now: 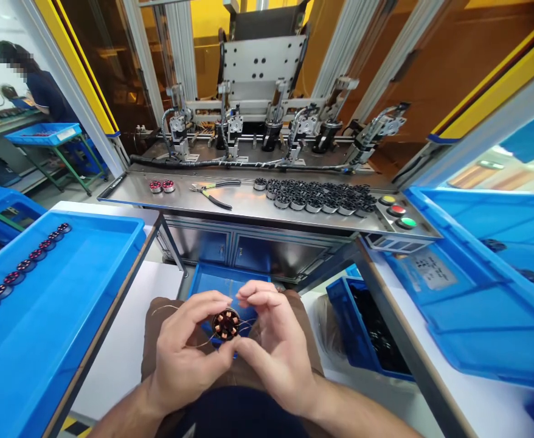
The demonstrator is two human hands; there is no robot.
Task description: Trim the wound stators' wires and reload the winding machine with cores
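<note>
While both hands grip a copper-wound stator (225, 323), left hand (182, 356), right hand (273, 353), blue tray (66, 316) holding a row of wound stators (20, 267).

Sheet (432, 271) on the right bench: printed lines, too small and blurred to read.
Label (66, 133) on the far blue tray: white, illegible.
Elsewhere: no readable text.

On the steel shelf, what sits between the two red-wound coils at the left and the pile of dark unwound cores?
In the head view, a pair of pliers lies between the two red-wound coils and the dark cores.
</note>
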